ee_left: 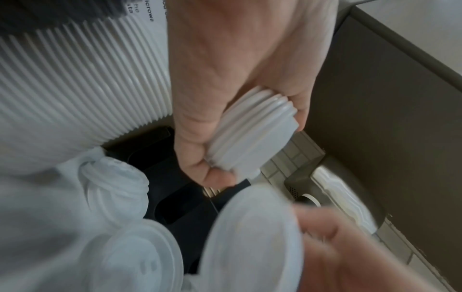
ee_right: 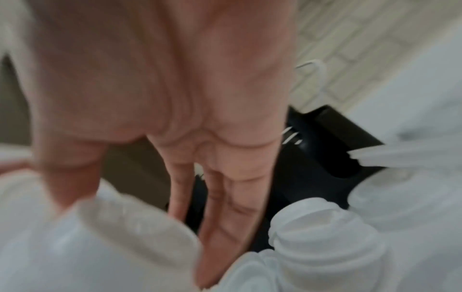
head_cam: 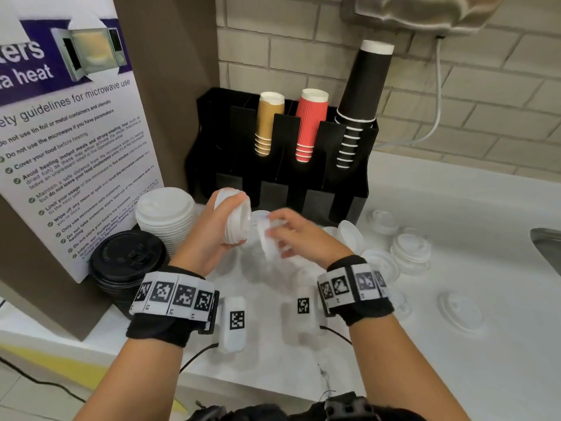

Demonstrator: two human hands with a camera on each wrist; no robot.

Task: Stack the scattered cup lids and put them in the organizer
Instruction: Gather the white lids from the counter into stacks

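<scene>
The left hand [head_cam: 212,235] held a short stack of lids [head_cam: 233,217] on edge, fingers and thumb curled round its rim, the open undersides turned toward the right hand [head_cam: 291,235]. That hand pinched a single lid [head_cam: 267,235] just beside the stack, though blur hid exactly how its fingers lay. The step in hand looked to be nesting this lid onto the stack. To do it well, the lid should probably meet the stack square, rim to rim, and be pressed only until it seats, since thin plastic lids likely cock or flex when pushed off-centre. The left grip should stay firm on the rims without squeezing the stack out of round. More loose lids [head_cam: 411,250] lay scattered on the white surface [head_cam: 455,208] to the right, and the black organizer [head_cam: 282,196] stood just behind the hands, so most of the task seemed to remain.
</scene>
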